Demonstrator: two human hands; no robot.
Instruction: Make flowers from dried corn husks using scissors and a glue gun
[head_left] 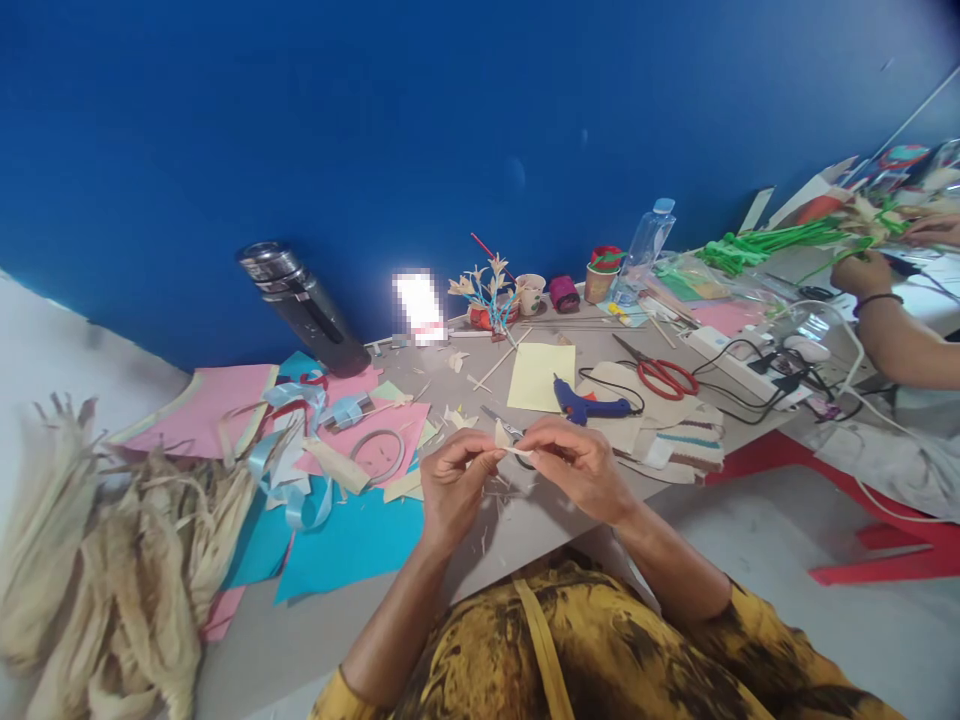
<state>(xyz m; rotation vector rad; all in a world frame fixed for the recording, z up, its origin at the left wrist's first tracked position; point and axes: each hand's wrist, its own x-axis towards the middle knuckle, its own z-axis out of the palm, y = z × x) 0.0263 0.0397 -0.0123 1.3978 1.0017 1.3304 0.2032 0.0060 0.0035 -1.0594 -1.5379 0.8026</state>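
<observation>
Between my two hands is a small cream piece of dried corn husk (pixel 517 450), held above the near edge of the table. My left hand (pixel 459 485) is closed, thumb and fingers pinching its left end. My right hand (pixel 581 465) is closed on its right end. A pale pointed tip sticks up beside the left fingertips. Just behind the hands lies a small pair of scissors (pixel 501 420), partly hidden by them. A blue glue gun (pixel 592 405) rests beyond my right hand, next to a pale yellow sheet (pixel 540 375).
Dried husks (pixel 135 570) pile up at left beside blue paper (pixel 352 545), ribbon and a tape ring (pixel 377 457). A dark flask (pixel 307 310) stands behind. Red-handled scissors (pixel 664 378), a power strip (pixel 742 365) and cables lie right. Another person's arm (pixel 900 335) reaches in at far right.
</observation>
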